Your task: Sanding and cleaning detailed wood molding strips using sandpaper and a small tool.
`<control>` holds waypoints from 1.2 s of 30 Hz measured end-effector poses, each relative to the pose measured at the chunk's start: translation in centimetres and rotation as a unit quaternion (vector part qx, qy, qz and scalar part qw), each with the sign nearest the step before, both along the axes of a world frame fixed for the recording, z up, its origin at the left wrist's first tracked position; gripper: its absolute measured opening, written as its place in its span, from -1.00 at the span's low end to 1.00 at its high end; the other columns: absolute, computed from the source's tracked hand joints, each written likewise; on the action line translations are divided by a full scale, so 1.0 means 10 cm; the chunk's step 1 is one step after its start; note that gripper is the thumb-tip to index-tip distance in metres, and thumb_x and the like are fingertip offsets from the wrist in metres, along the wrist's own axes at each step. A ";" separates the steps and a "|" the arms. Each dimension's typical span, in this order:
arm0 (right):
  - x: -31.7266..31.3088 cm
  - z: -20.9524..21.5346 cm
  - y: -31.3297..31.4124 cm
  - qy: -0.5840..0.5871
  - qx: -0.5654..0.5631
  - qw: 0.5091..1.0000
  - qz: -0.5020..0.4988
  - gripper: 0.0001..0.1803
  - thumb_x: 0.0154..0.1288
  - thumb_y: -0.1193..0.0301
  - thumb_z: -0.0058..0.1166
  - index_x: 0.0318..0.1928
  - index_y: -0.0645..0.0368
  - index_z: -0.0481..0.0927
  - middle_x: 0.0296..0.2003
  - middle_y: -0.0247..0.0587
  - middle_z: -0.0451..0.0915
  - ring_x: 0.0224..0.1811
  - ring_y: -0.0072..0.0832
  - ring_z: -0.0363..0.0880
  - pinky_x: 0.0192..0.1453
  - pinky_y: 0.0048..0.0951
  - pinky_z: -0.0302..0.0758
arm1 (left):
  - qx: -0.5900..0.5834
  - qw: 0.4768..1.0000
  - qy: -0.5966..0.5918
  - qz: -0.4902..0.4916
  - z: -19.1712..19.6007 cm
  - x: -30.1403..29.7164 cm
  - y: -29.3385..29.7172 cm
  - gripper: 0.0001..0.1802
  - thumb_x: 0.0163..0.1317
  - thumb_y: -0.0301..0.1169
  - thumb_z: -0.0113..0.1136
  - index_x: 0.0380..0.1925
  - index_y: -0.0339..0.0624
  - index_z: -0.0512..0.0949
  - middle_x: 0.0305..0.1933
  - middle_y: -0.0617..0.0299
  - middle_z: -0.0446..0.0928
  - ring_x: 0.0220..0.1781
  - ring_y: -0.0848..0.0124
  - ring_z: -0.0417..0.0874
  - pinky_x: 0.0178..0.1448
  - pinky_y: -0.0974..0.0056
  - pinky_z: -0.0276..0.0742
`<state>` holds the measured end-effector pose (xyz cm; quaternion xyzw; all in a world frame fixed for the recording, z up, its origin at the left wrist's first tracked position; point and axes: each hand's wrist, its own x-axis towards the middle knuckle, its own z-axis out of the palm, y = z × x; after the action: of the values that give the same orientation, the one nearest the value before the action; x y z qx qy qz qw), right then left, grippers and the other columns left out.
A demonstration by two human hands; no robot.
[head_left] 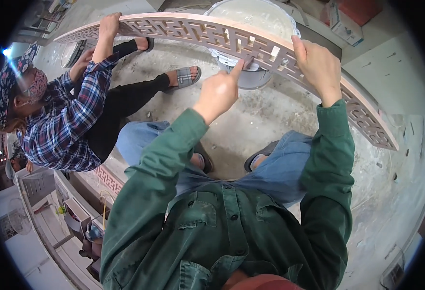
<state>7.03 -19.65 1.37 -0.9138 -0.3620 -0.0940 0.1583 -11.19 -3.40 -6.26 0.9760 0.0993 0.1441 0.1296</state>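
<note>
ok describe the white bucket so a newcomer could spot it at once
Follow the long carved lattice panel to its middle. Behind it on the concrete floor stands the white bucket, round, paste-smeared, and the only tub there.

Grey concrete floor (265,121), dusty and scuffed. White bucket (251,29) stands on it at top centre, its lower part grey. A co-worker (67,125) sits at left in a plaid shirt (62,130), black trousers (130,96), patterned cap (9,77) and grey sandals (186,76). Small cardboard box (343,24) at top right, beside a red thing (362,9). Pale wall panel (396,82) on the right, speckled with marks. Low white shelving (53,232) at lower left with small clutter on it, too small to tell. A patterned red strip (108,180) lies by the co-worker.
</note>
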 end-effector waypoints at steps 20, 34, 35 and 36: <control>0.05 -0.02 -0.02 0.012 0.017 1.000 -0.008 -0.38 0.43 -0.07 -0.26 -0.48 0.11 0.65 -0.49 -0.02 0.63 -0.37 0.00 0.60 -0.30 -0.05 0.49 | -0.112 0.993 -0.001 -0.042 -0.04 -0.07 -0.28 -0.41 0.15 -0.50 0.04 0.26 -0.14 0.36 -0.47 -0.11 0.54 -0.45 -0.08 0.59 -0.35 -0.05 0.53; 0.00 -0.01 -0.01 -0.002 0.028 1.000 0.001 -0.38 0.42 -0.07 -0.24 -0.53 0.11 0.64 -0.53 -0.04 0.61 -0.42 -0.01 0.59 -0.34 -0.06 0.49 | -0.070 0.997 -0.017 0.035 0.38 -0.39 0.18 -0.47 0.25 -0.52 0.08 0.26 -0.08 0.40 -0.46 -0.14 0.52 -0.40 -0.07 0.56 -0.32 0.02 0.45; 0.01 -0.01 -0.01 -0.001 0.027 1.000 0.000 -0.38 0.42 -0.07 -0.24 -0.53 0.11 0.64 -0.53 -0.04 0.61 -0.42 -0.01 0.59 -0.34 -0.06 0.49 | -0.070 0.997 -0.012 0.042 0.40 -0.39 0.16 -0.47 0.25 -0.51 0.08 0.26 -0.07 0.40 -0.47 -0.13 0.51 -0.41 -0.06 0.56 -0.32 0.02 0.45; 0.01 0.00 0.00 -0.001 0.024 1.000 0.001 -0.38 0.42 -0.07 -0.24 -0.53 0.11 0.64 -0.54 -0.04 0.61 -0.42 -0.01 0.59 -0.34 -0.06 0.49 | -0.069 0.996 -0.006 0.050 0.41 -0.39 0.14 -0.47 0.25 -0.50 0.08 0.27 -0.05 0.40 -0.48 -0.12 0.51 -0.42 -0.05 0.56 -0.33 0.01 0.45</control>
<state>7.10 -19.69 1.39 -0.9093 -0.3608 -0.1037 0.1795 -15.08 -1.96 -2.19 0.9577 0.1567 0.1489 0.1900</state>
